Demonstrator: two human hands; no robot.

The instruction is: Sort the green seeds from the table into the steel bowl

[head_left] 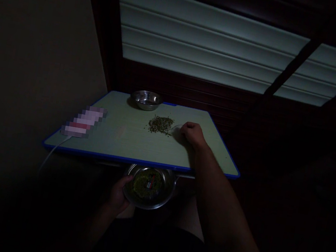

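My left hand [120, 193] grips the left rim of a shiny metal bowl [161, 204], held just below the front edge of the table. Inside that bowl lie small greenish grains [141, 186] and a dark packet or label with a red patch [150, 182]. Over the tabletop, my right hand [192, 134] is closed around a thin, pale, see-through utensil [176, 130]; its exact kind is hard to make out in the dim light. The utensil's tip meets the right side of a loose, spread-out pile of small greenish-brown beans [160, 124].
A second metal bowl [146, 101] stands at the back of the pale, blue-edged table [120, 143]. On the left lies a blurred-out pinkish device [84, 121] with a white cable [52, 152] hanging over the edge. Behind are dark wooden doors with pale slatted panels [201, 41].
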